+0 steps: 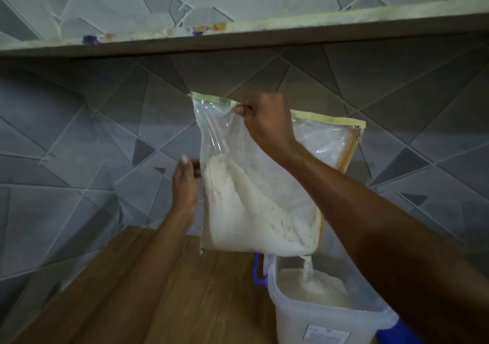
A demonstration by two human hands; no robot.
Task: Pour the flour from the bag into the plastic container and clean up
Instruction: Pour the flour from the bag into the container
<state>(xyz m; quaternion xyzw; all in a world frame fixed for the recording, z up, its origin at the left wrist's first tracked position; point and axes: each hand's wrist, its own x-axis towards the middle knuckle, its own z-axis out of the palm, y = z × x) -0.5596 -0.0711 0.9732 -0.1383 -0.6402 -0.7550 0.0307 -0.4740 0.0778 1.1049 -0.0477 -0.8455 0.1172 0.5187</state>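
On the left, the wooden worktop (185, 290) runs beneath the left hand (184, 187), which is flat against the left edge of the clear zip bag (211, 132), fingers reaching behind it; how firmly it grips cannot be told. The bag hangs in mid-air, tilted so its lower right corner points down. Higher and further right, the right hand (264, 124) is pinched tight on the yellow-trimmed top edge, carrying the bag from above. The flour (251, 206) has slumped into the lower part and trickles in a thin stream (307, 267) from that corner into the translucent plastic container (317, 322) with a blue latch (256, 272), already partly filled. The film looks soft and slick, and the load probably shifts as it empties, so the stiffer taped edge and the side seam seem the safest places to hold.
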